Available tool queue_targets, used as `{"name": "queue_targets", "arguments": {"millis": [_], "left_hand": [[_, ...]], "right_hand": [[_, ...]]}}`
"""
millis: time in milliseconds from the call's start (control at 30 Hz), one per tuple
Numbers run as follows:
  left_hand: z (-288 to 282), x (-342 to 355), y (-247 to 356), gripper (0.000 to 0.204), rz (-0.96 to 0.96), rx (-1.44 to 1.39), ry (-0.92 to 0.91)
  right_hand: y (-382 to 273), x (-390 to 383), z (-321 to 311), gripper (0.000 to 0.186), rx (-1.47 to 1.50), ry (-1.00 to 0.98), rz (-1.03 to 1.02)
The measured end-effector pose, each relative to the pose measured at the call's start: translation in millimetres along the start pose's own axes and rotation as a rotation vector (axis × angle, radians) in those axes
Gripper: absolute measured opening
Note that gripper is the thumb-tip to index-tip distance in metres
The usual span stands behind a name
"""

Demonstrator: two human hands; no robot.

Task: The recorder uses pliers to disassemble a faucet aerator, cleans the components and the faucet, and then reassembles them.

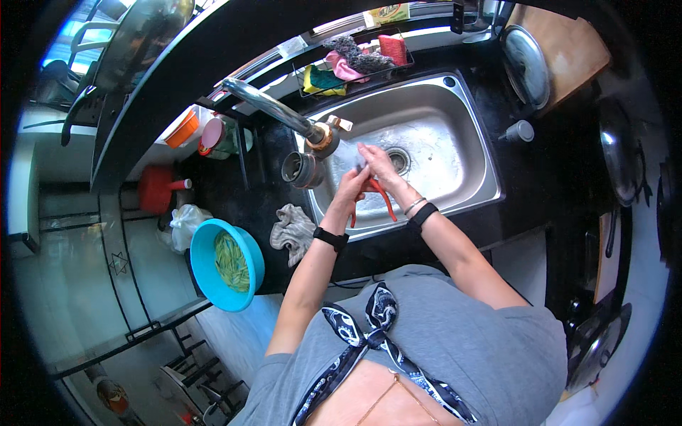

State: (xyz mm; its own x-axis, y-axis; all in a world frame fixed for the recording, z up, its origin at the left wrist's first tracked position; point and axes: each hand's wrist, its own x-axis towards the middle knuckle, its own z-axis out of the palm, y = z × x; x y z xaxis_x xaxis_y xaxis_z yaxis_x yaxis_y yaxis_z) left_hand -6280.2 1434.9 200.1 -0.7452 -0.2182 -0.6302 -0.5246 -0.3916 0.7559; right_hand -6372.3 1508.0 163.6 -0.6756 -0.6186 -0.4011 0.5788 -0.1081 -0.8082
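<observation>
Both hands are together over the left part of the steel sink (455, 156), just below the tap (273, 106). A two-handled red tool (384, 199) is between them, its curved handles pointing back toward me; its head is hidden by the fingers, so I cannot tell whether it is pliers or shears. My left hand (351, 186) closes round it near the handles. Bent over the hidden head end, my right hand (382, 165) has its fingers close together against the left one. Water seems to fall on the fingers.
A dark cup (302, 170) stands by the tap, with a crumpled grey cloth (293, 233) nearer me. Left of it is a turquoise basin (256, 263) of green pods. A rack of sponges and scrubbers (348, 64) lies behind the sink; a small grey-lidded container (522, 131) stands right.
</observation>
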Motion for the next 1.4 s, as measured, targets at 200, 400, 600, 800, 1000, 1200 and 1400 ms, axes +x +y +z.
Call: {"name": "queue_targets", "arguments": {"millis": [200, 400, 600, 800, 1000, 1200, 1400], "left_hand": [[-24, 7, -9, 0.010, -0.044, -0.338, 0.141], [-32, 13, -10, 0.017, -0.044, -0.325, 0.169], [-30, 12, -11, 0.021, -0.114, -0.338, 0.235], [-41, 3, -18, 0.021, -0.111, -0.389, 0.217], [-33, 7, -25, 0.016, -0.181, -0.473, 0.189], [-59, -4, -47, 0.015, -0.238, -0.526, 0.244], [-56, -17, -49, 0.015, -0.264, -0.535, 0.226]], "right_hand": [[-6, 10, 11, 0.024, 0.335, 0.221, 0.085], [-2, 23, 39, 0.023, 0.708, 0.070, 0.493], [-26, 41, 37, 0.021, 0.957, -0.206, 0.241], [-38, 35, -9, 0.053, 0.814, -0.067, 0.028], [25, 52, -167, 0.042, 0.765, 0.504, 0.445], [32, 47, -215, 0.015, 0.351, 0.885, 0.242], [71, 72, -273, 0.007, 0.108, 0.928, 0.123]]}}
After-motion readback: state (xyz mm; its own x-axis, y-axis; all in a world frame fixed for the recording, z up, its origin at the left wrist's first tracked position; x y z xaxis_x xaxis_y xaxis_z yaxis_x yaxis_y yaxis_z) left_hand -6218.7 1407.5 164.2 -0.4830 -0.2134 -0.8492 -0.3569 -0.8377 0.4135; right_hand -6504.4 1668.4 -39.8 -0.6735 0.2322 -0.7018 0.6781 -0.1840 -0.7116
